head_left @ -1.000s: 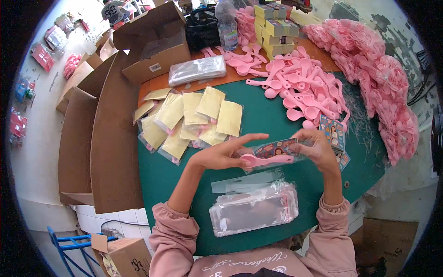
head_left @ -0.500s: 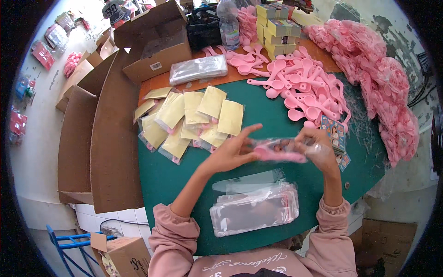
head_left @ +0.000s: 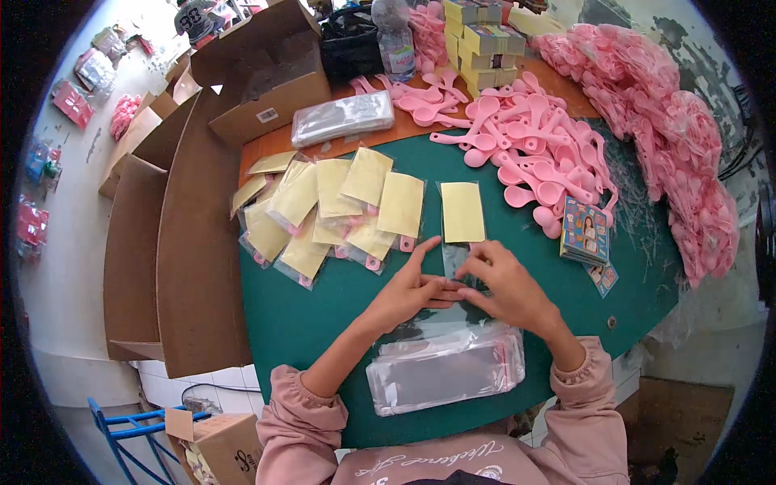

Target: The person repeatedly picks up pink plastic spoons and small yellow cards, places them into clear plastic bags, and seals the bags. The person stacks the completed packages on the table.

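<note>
the person's left hand point(head_left: 414, 291) is spread, index finger apart from the others, beside the near end of a clear bag point(head_left: 453, 257) on the green table top point(head_left: 319, 343). the right hand point(head_left: 509, 287) bends its fingers over that end, meeting the left fingertips; whether it pinches the plastic, one cannot tell. a cream card point(head_left: 462, 212) shows in the bag's far part. filled bags point(head_left: 402, 206) lie to the left, empty bags point(head_left: 444, 376) nearer the person, pink spoons point(head_left: 533, 141) beyond.
</note>
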The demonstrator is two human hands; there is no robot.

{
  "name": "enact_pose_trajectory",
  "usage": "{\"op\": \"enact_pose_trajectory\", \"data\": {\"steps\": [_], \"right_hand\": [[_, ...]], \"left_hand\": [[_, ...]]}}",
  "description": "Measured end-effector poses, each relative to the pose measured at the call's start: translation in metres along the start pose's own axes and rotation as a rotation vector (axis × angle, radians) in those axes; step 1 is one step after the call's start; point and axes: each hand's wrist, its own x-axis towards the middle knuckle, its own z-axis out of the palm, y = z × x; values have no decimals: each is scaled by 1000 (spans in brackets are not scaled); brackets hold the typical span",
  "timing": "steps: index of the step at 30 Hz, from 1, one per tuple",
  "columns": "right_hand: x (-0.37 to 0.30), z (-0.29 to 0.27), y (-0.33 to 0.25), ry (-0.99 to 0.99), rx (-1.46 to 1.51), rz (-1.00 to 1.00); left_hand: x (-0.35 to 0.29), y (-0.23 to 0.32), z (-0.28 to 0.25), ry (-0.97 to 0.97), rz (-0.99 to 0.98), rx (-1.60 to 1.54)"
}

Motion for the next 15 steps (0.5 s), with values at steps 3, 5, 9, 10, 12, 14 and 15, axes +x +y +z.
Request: {"op": "enact_pose_trajectory", "data": {"steps": [3,5,9,10,12,14,15], "right_hand": [[0,11,-6,33,-34,-32],[1,13,-8,-33,-86,-2],[0,19,-9,36,-217,-79],[0,21,-10,54,-342,-128],[2,23,-12,73,-465,-179],[4,24,-13,103,-621,-322],[4,25,-13,104,-620,-321]], "left_hand": [[-1,5,1,17,-32,29],[-2,6,1,20,-55,-5],[0,9,-1,25,-142,-106],[0,9,-2,27,-141,-106],[0,7,-4,15,-130,-204],[0,6,-5,31,-119,-207],[0,6,-5,48,-108,-211]]}}
